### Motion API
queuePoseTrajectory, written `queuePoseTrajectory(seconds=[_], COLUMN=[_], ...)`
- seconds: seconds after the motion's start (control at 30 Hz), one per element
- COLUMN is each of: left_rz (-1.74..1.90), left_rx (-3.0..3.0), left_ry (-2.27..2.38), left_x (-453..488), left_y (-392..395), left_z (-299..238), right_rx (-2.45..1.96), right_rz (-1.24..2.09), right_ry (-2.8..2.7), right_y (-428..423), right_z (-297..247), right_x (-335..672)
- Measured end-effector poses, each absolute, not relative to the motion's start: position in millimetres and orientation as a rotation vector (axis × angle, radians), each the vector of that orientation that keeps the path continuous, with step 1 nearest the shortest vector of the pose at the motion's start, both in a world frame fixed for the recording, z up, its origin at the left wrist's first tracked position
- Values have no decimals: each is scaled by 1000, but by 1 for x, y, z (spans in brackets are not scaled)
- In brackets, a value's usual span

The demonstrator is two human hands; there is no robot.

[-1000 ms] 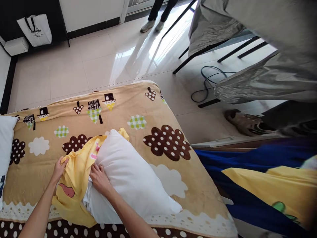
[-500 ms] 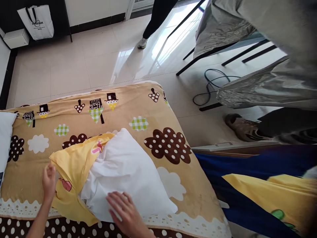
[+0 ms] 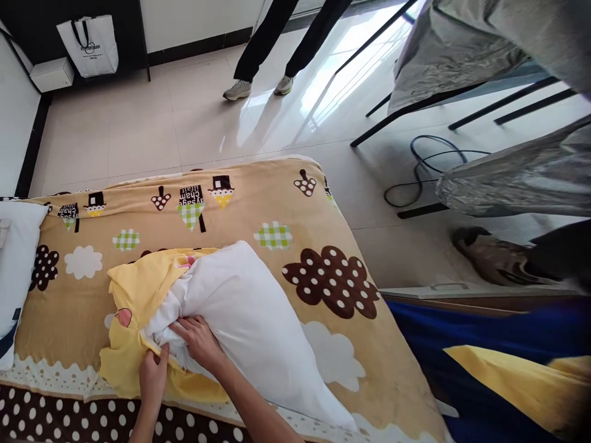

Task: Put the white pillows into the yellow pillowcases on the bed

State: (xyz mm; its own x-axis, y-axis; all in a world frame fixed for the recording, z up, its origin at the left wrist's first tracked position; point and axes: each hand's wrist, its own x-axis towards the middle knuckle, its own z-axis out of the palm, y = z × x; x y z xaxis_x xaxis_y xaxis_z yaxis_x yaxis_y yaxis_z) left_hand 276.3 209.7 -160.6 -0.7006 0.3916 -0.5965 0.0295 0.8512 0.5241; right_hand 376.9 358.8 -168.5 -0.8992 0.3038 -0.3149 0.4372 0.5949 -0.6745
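A white pillow [image 3: 258,326] lies slantwise on the bed, its left end partly inside a yellow pillowcase [image 3: 138,280] with a pink print. My left hand [image 3: 154,372] is closed in a pinch on the pillowcase's opening edge, at the pillow's near left side. Just right of it, my right hand [image 3: 198,341] grips the bunched white fabric at that end, fingers pressed into it and pointing left. How far the pillow reaches inside the case is hidden by the yellow cloth.
The bed has a tan patterned blanket [image 3: 231,215]. Another white pillow [image 3: 18,264] lies at the left edge. A person's legs [image 3: 265,43] stand beyond the bed. At right are a draped chair [image 3: 462,49], a looped cable [image 3: 418,166], a shoe [image 3: 494,255] and more yellow cloth [image 3: 517,381].
My left hand has moved right and closed on the pillowcase edge. My right hand has moved up and left onto the pillow's covered end. The person beyond the bed now shows both legs.
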Motion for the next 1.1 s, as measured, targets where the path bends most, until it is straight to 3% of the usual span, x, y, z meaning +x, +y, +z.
queuePoseTrajectory(seconds=[0.1, 0.4, 0.57, 0.73, 0.93, 1.1], left_rz=[596, 1071, 1051, 961, 961, 1017], left_rx=[362, 275, 219, 146, 169, 139], left_ry=[2358, 2126, 2251, 2285, 2131, 2026], left_x=[277, 318, 299, 296, 316, 315], left_y=[218, 205, 195, 177, 167, 161], left_z=[-155, -117, -141, -176, -179, -168], right_rx=[700, 563, 377, 424, 476, 765], right_rz=[-1193, -1265, -1253, -1262, -835, -605], right_ry=[2605, 2534, 2557, 2699, 3064, 3006], right_y=[359, 333, 334, 328, 258, 255], right_z=[-167, -161, -162, -150, -165, -187], right_x=[368, 321, 320, 382, 488, 472])
